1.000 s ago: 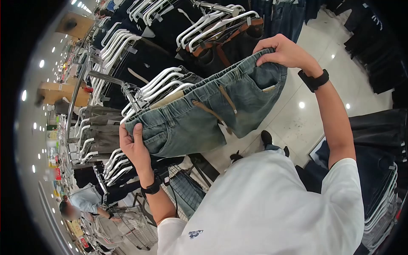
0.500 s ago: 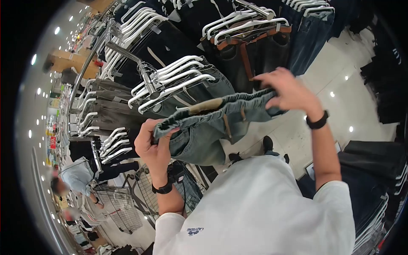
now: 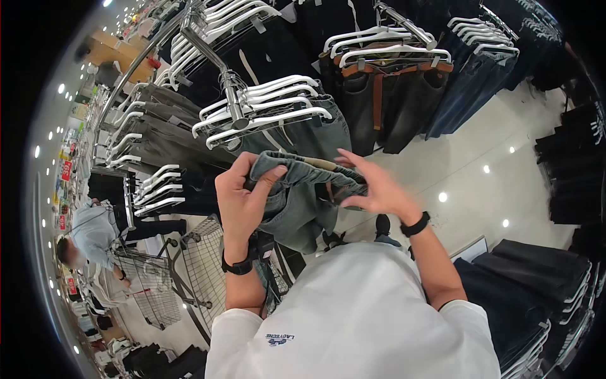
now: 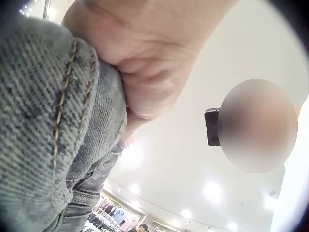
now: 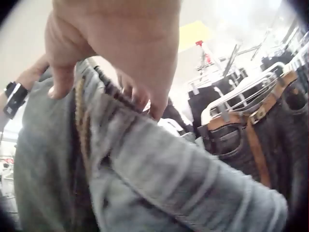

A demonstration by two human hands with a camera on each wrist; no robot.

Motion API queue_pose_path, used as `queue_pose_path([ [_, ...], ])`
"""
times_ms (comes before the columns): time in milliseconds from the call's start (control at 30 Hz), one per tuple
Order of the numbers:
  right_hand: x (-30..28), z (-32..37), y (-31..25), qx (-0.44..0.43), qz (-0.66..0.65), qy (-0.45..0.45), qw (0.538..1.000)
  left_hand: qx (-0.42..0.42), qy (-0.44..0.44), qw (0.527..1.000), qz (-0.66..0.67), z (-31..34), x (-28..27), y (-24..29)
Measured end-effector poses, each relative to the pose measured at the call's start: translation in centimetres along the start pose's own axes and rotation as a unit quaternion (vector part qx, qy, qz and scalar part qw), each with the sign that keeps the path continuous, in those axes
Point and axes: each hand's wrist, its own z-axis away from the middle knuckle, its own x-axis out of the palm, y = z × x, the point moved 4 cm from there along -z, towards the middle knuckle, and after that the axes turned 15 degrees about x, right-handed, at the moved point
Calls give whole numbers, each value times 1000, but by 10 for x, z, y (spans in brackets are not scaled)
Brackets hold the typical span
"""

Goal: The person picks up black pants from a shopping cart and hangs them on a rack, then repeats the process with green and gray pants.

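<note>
Faded blue-green denim shorts [image 3: 297,211] hang in front of the white shirt, their elastic waistband bunched and partly folded. My left hand [image 3: 243,196] grips one end of the waistband, thumb on the near side; close up, the left wrist view shows the stitched denim [image 4: 63,116] against that hand [image 4: 145,53]. At the other end, my right hand [image 3: 382,189] has its thumb and fingers spread around the waistband. In the right wrist view, the thumb of this hand [image 5: 116,43] is in front of the denim [image 5: 169,169], beside a tan drawstring [image 5: 81,121], with other fingers behind the waistband.
Beyond the shorts, jeans on white hangers [image 3: 287,117] hang from a metal rack arm [image 3: 233,104]. Dark belted pants [image 3: 404,88] hang farther right. Shopping carts [image 3: 202,259] and a person in light blue [image 3: 95,227] are at left. Folded dark pants [image 3: 505,297] lie lower right.
The shorts have gone from stretched wide to bunched. My right hand has let go of its corner and moved left and down, closer to my left hand, which still grips its end.
</note>
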Motion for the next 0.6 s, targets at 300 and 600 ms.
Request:
queue_pose_path([
  [300,60,-8,-29,-28,-87,100,991,27,-20,999,-40,-1,-2,12],
  [600,-8,-4,-24,-10,-507,213,836,332,-173,927,-2,56,102,62],
])
